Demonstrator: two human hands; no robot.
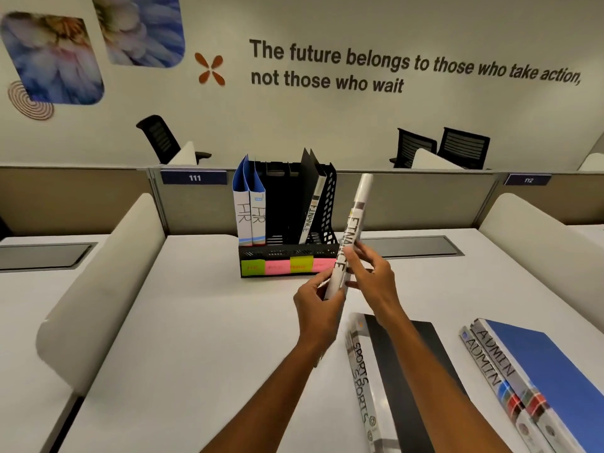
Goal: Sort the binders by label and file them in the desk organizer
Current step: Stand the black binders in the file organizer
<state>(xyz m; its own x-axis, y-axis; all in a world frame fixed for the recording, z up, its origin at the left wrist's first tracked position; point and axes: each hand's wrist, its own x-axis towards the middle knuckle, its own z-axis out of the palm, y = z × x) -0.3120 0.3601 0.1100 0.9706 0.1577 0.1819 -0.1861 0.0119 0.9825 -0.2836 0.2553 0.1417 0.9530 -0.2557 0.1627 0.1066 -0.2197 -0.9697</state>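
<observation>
Roughly halfway: three binders filed, one in hand, four left.
Two HR binders and one FINANCE binder stand in the desk organizer; the left hand and right hand both grip a second FINANCE binder before it; SPORTS binders and ADMIN binders lie on the table.

Both hands hold a binder marked FINANCE above the white desk, spine toward the camera and tilted to the right. The left hand pinches its lower end; the right hand grips it just above. Behind it stands the black desk organizer, with two HR binders in its left slots and another FINANCE binder leaning at the right. Coloured sticky notes line its front edge, their writing apparently too faint to read. Two SPORTS binders and two ADMIN binders lie flat near the right.
</observation>
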